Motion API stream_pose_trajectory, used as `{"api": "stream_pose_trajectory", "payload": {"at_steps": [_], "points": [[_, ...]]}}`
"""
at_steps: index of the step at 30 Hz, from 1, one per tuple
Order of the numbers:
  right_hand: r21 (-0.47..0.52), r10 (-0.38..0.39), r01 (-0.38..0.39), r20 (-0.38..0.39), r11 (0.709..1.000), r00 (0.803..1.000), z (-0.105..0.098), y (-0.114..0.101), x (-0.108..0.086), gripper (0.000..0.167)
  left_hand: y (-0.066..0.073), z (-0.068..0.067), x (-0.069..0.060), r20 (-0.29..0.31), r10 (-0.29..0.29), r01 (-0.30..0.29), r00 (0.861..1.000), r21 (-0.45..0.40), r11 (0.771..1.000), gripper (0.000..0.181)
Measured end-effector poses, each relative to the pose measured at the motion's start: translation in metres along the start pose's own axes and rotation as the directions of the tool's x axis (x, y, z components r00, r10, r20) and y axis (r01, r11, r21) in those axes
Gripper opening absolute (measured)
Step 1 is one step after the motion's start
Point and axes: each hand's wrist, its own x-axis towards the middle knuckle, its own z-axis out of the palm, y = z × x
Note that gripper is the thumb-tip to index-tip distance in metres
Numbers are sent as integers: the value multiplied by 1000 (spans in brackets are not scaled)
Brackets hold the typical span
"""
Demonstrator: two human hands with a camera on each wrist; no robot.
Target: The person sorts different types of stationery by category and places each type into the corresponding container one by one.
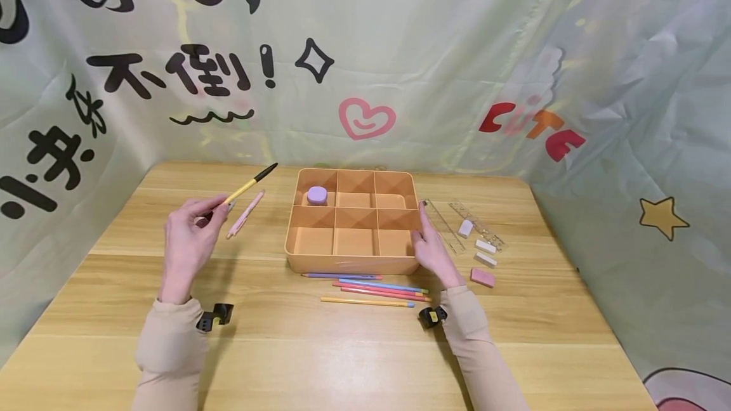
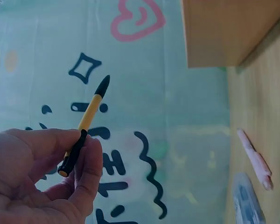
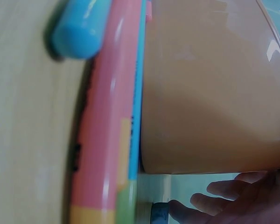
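Observation:
My left hand [image 1: 191,233] pinches a yellow pen [image 2: 89,116] with black ends between thumb and fingers, raised above the table's left side. Beneath it on the table lie a pink pen [image 1: 245,214] and an oblong blue-grey item [image 2: 247,200], partly out of frame. A tan organizer box [image 1: 342,264] with several compartments stands in the middle. Its back left compartment holds a small purple rounded item [image 1: 316,195]. My right hand [image 1: 436,255] holds the box's right wall, thumb over the rim, fingers along the outside.
Several colored pencils [image 1: 379,290] lie before the box. To its right are clear rulers [image 1: 445,227], a purple-white eraser [image 1: 465,228], white erasers [image 1: 485,247] and a pink eraser [image 1: 482,277]. A printed cloth [image 1: 434,81] hangs behind the table.

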Motion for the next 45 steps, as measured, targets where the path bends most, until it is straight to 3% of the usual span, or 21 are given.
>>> {"api": "stream_pose_trajectory", "payload": {"at_steps": [5, 12, 17, 26, 33, 39, 45], "points": [[-2, -1, 1, -5, 1000, 1000, 0, 0, 0, 70, 7, 2, -4, -15, 44, -45, 999, -47, 998, 19], [5, -7, 7, -10, 1000, 1000, 0, -1, 0, 69, 19, 6, -11, 16, 123, -122, 992, -77, 990, 15], [4, -5, 5, -6, 1000, 1000, 0, -1, -1, 69, 24, 8, -15, 56, 181, -180, 982, -16, 984, 13], [16, -13, 13, -14, 1000, 1000, 1, -1, -1, 69, 29, 13, -21, 150, 227, -237, 962, 51, 970, 12], [17, -15, 15, -17, 1000, 1000, 1, -1, -1, 69, 32, 24, -25, 203, 276, -301, 940, 109, 947, 11], [2, -9, 9, -17, 1000, 1000, 2, 0, -1, 69, 31, 34, -27, 240, 271, -307, 932, 131, 942, 12], [-1, 1, -1, -13, 1000, 1000, 2, 0, 0, 70, 30, 44, -28, 266, 293, -345, 918, 174, 922, 12]]}}
